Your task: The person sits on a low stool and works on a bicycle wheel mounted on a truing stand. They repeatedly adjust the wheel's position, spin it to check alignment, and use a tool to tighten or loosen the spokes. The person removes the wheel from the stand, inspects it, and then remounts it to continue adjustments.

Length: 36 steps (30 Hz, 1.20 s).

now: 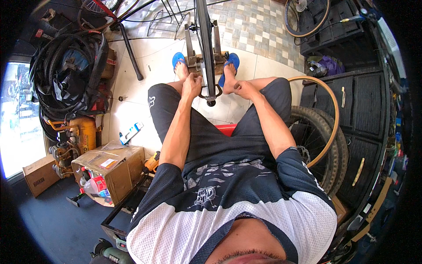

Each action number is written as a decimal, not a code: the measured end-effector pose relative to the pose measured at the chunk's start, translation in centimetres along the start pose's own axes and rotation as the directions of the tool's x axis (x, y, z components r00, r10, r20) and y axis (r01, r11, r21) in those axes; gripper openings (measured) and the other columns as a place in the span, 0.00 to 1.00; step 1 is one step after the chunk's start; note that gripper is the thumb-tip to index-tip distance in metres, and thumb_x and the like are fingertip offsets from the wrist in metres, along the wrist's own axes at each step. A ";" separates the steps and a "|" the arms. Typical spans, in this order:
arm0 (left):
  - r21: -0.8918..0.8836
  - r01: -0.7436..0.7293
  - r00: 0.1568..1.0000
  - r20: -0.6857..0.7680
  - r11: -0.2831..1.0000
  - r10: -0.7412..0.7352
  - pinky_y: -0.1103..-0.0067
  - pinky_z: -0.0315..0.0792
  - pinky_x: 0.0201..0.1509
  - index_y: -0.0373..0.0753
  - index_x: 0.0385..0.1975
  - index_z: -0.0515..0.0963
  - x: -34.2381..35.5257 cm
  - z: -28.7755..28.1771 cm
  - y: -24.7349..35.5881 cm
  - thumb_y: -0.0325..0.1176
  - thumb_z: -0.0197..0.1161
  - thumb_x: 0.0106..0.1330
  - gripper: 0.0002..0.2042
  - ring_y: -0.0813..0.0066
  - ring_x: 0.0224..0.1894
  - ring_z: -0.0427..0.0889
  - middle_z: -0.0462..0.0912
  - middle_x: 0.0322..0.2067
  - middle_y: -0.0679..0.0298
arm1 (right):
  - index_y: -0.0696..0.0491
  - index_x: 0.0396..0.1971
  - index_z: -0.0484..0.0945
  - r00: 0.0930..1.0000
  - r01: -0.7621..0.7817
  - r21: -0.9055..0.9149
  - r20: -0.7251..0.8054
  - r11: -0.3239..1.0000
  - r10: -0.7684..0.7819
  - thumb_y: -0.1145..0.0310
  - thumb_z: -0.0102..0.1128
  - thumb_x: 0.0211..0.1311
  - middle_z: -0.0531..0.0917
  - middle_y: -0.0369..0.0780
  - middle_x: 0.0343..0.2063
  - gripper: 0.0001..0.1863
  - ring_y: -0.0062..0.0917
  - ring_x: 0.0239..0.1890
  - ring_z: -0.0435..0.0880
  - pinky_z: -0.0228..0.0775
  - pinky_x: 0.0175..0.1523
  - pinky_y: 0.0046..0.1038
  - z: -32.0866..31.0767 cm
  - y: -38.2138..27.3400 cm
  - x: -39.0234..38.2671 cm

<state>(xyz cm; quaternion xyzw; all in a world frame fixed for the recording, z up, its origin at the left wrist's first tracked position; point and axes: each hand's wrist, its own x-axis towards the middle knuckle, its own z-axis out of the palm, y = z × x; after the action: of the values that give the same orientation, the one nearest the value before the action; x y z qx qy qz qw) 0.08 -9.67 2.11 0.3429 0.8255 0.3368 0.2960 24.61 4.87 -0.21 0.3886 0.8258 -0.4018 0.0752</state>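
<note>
A bicycle wheel, seen edge-on with a black rim, stands upright between my legs in a metal truing stand. Black curved caliper arms with a round knob reach around the rim at its near end. Close against the left side of the wheel is my left hand, its fingers pinched; whatever they hold is hidden. My right hand hovers apart from the wheel on the right, near my right foot and knee. Its fingers are curled in, and I cannot make out anything in them.
Tyres are heaped at left, above a yellow compressor and a cardboard box with bottles. A blue-and-white packet lies on the floor. At right, wheels and a tan-edged tyre lean on black drawers.
</note>
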 end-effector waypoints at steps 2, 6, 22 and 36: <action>0.010 0.007 1.000 0.004 1.000 -0.007 0.60 0.74 0.57 0.31 0.51 0.78 -0.1 -0.1 0.1 0.44 0.56 0.71 0.21 0.41 0.51 0.82 0.84 0.44 0.39 | 0.59 0.43 0.85 1.000 -0.002 -0.011 0.006 1.000 0.002 0.63 0.66 0.56 0.88 0.51 0.39 0.18 0.39 0.42 0.88 0.79 0.48 0.34 0.0 0.0 0.0; 0.013 0.005 1.000 -0.004 1.000 -0.005 0.60 0.73 0.57 0.31 0.50 0.78 -0.3 -0.2 0.5 0.44 0.56 0.71 0.21 0.41 0.52 0.82 0.84 0.45 0.39 | 0.59 0.43 0.85 1.000 0.001 0.002 -0.001 1.000 -0.001 0.63 0.66 0.56 0.88 0.51 0.39 0.19 0.39 0.41 0.88 0.79 0.47 0.34 -0.1 -0.1 -0.1; 0.037 -0.008 1.000 0.016 0.999 0.008 0.60 0.74 0.57 0.32 0.51 0.78 0.0 0.0 -0.1 0.44 0.57 0.70 0.20 0.42 0.51 0.83 0.84 0.45 0.39 | 0.60 0.45 0.84 1.000 -0.003 0.006 0.000 1.000 0.003 0.63 0.64 0.56 0.87 0.52 0.37 0.20 0.38 0.39 0.88 0.79 0.44 0.34 -0.2 -0.2 -0.3; 0.026 0.007 1.000 0.023 1.000 -0.007 0.60 0.74 0.57 0.32 0.50 0.78 0.0 0.2 0.0 0.44 0.57 0.71 0.20 0.41 0.51 0.83 0.84 0.44 0.40 | 0.60 0.44 0.84 1.000 -0.015 0.013 0.006 1.000 0.015 0.64 0.66 0.55 0.88 0.50 0.38 0.19 0.37 0.40 0.88 0.79 0.45 0.33 -0.2 0.0 -0.1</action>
<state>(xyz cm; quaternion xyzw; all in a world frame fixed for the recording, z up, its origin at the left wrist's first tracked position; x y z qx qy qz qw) 0.24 -9.62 1.97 0.3477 0.8275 0.3208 0.3023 24.77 4.97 -0.02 0.3941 0.8200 -0.4078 0.0782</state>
